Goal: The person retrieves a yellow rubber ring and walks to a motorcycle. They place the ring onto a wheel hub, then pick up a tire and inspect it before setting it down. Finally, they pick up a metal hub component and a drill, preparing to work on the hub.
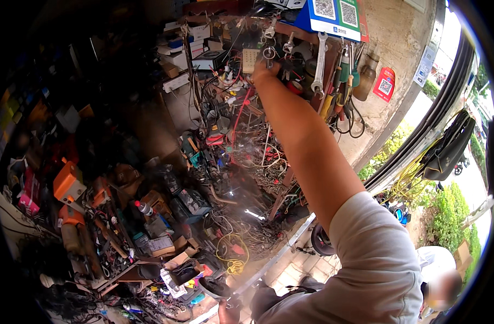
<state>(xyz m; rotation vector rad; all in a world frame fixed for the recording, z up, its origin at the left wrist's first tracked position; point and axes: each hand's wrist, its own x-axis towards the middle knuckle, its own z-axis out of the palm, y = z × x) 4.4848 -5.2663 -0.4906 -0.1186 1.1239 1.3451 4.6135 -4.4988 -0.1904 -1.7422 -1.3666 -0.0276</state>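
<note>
My right arm stretches up and away to a rail hung with tools and keys. My right hand (266, 72) is closed at the lower end of a bunch of keys (269, 53) on a metal ring; the fingertips are partly hidden. Another bunch of keys (288, 45) hangs just right of it, and a large combination spanner (320, 65) hangs further right. A beige keypad-like box (250, 60) is left of the hand. Low in the picture, my left hand (229, 311) shows only in part, beside a dark rounded object (214, 287); its fingers are not clear.
Screwdrivers and pliers (344, 81) hang by the wall. Tangled cables, parts and a loose spanner (254, 215) cover the area below. An orange tool (68, 183) and boxes crowd the left. A metal threshold (282, 248) crosses the floor. Another person (438, 275) is at lower right.
</note>
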